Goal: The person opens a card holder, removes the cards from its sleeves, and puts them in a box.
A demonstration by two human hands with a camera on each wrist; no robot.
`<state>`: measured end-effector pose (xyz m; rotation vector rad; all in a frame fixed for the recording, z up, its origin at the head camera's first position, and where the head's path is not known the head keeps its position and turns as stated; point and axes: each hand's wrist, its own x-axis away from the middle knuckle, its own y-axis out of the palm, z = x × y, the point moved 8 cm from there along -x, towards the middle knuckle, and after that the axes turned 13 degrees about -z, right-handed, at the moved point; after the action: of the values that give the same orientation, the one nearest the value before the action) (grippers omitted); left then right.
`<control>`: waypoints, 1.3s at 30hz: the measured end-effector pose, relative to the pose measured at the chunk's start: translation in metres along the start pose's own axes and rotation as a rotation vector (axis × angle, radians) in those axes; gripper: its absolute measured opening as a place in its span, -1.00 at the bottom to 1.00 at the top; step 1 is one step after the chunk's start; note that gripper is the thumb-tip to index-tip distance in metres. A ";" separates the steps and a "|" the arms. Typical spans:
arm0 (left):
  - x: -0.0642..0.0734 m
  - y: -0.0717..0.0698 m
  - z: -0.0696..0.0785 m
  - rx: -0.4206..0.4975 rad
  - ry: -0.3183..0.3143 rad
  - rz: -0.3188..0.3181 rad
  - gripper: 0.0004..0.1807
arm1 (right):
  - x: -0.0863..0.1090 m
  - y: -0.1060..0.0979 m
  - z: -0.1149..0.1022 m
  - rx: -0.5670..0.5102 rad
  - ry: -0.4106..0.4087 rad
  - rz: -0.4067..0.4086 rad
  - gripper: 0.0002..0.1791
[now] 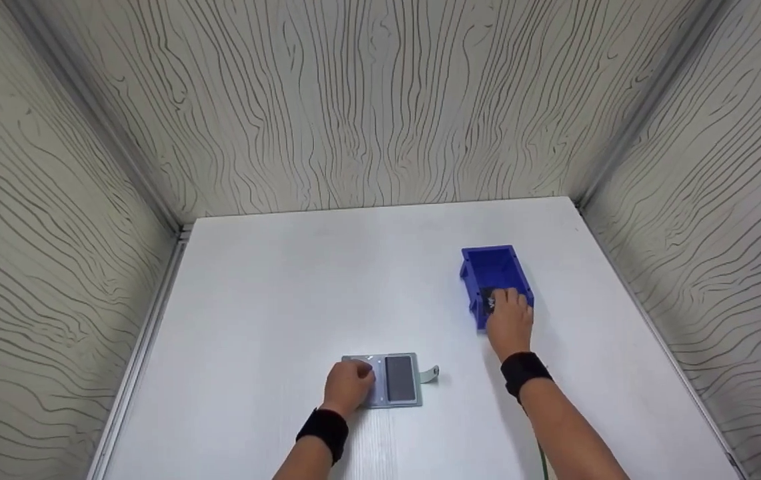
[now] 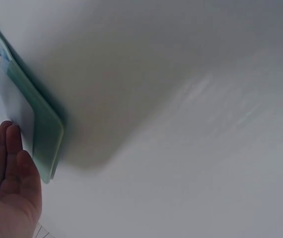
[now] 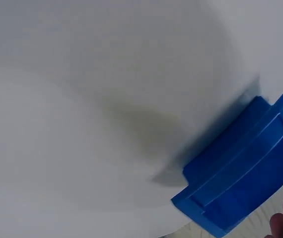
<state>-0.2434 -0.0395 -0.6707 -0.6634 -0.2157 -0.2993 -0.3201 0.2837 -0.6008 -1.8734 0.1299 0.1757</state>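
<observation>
A pale green card holder (image 1: 419, 383) lies unfolded on the table, with clear sleeves and a dark grey panel inside. My left hand (image 1: 348, 385) rests at its left half; in the left wrist view the fingers (image 2: 13, 141) look fairly straight against the pale sleeve. Farther right, my right hand (image 1: 512, 323) reaches over the near end of a blue plastic bin (image 1: 495, 257). Beside its fingers is a flat black piece with white marks (image 1: 488, 301), partly covered by the hand. Whether the fingers pinch it is hidden. The right wrist view catches only the bin's outer end (image 3: 241, 173) and some fingertips (image 3: 279, 224).
A strap with a snap (image 1: 429, 375) sticks out from the card holder's right side. The white table (image 1: 273, 287) is bounded by wood-patterned panels (image 1: 353, 107) at the back and both sides. A green cord (image 1: 543, 460) runs beneath the right forearm.
</observation>
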 end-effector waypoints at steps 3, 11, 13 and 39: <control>0.000 0.000 0.000 -0.003 -0.002 0.006 -0.79 | 0.006 0.000 -0.031 -0.040 -0.138 0.045 -0.80; 0.001 0.001 0.007 -0.067 0.008 0.031 -0.82 | 0.073 0.055 -0.131 0.151 -0.755 -0.328 -0.67; 0.000 0.001 0.010 -0.091 0.029 0.046 -0.83 | 0.087 0.068 -0.139 0.246 -0.796 -0.397 -0.63; -0.005 0.005 0.018 0.067 -0.138 0.032 -0.93 | 0.106 0.084 -0.145 0.361 -0.710 -0.457 -0.54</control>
<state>-0.2479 -0.0231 -0.6614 -0.6215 -0.3451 -0.2145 -0.2228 0.1206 -0.6556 -1.3465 -0.7019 0.4534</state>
